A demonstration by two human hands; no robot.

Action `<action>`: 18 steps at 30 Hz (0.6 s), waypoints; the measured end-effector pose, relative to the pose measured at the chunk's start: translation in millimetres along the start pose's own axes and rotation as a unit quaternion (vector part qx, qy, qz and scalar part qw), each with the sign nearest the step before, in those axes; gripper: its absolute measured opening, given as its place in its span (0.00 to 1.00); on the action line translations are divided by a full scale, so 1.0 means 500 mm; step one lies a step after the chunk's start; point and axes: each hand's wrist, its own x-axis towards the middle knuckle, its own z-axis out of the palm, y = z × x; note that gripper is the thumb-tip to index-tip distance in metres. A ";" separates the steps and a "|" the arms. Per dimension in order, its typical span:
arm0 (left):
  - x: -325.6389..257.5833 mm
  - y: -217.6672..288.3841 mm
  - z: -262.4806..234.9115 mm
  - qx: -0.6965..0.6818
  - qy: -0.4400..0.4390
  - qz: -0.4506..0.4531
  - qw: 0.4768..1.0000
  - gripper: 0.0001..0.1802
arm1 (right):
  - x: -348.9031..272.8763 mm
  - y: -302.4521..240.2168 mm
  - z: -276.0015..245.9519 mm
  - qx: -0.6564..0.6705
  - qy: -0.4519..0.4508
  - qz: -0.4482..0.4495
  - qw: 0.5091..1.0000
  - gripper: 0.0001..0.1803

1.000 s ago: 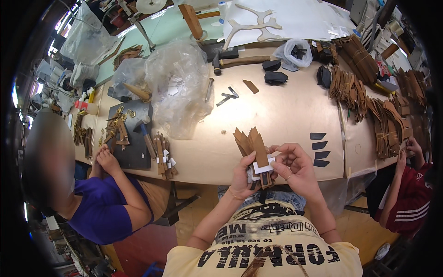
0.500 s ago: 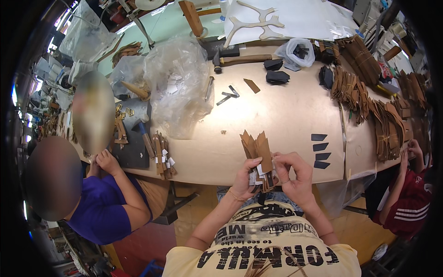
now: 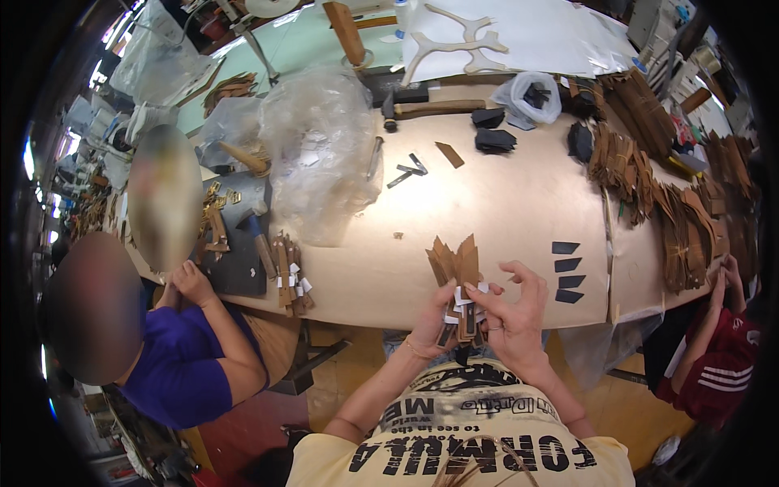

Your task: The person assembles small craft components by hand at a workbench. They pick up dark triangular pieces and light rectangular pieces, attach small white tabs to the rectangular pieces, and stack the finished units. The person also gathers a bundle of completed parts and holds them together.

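The desk (image 3: 503,203), a broad tan sheet-covered top, fills the middle of the view. At twelve o'clock lies a large white sheet with a pale antler-shaped cutout (image 3: 458,40). A crumpled heap of clear plastic bags (image 3: 320,154) sits at ten o'clock from the centre, and stacks of brown leather pieces (image 3: 649,178) run down the rim from two to three o'clock. A hammer (image 3: 430,107) lies at about twelve o'clock beside small black pieces. Four dark wedge-shaped pieces (image 3: 566,272) lie at about four o'clock, just right of the hands. At nine o'clock a person in a blue shirt rests a hand (image 3: 193,282) by a dark mat and a bundle of tagged strips (image 3: 288,276).

The bundle of brown strips (image 3: 456,284) is held over the near desk edge, at about six o'clock. The left hand (image 3: 434,321) wraps its lower part from behind; the right hand (image 3: 515,312) pinches the white tags near its middle with thumb and forefinger, the other fingers spread.

The strips look thin, light and springy, likely leather or card: they would bend rather than break, but a loose fan like this could slip apart. The banded lower half seems the safest hold, squeezed flat across the faces.

The strips are narrow, mid-brown, cut to slanted points that splay upward, with small white tags and a dark patch low down.
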 end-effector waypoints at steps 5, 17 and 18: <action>-0.010 0.000 -0.007 0.043 -0.037 -0.014 0.998 0.27 | 0.000 0.007 0.002 0.101 -0.046 0.020 0.994 0.18; -0.027 0.005 0.018 0.303 0.048 0.030 0.951 0.34 | 0.062 0.045 0.014 0.464 -0.138 0.162 0.860 0.53; -0.023 -0.005 0.017 0.343 0.064 0.016 0.937 0.38 | 0.074 0.043 0.018 0.477 -0.155 0.168 0.848 0.58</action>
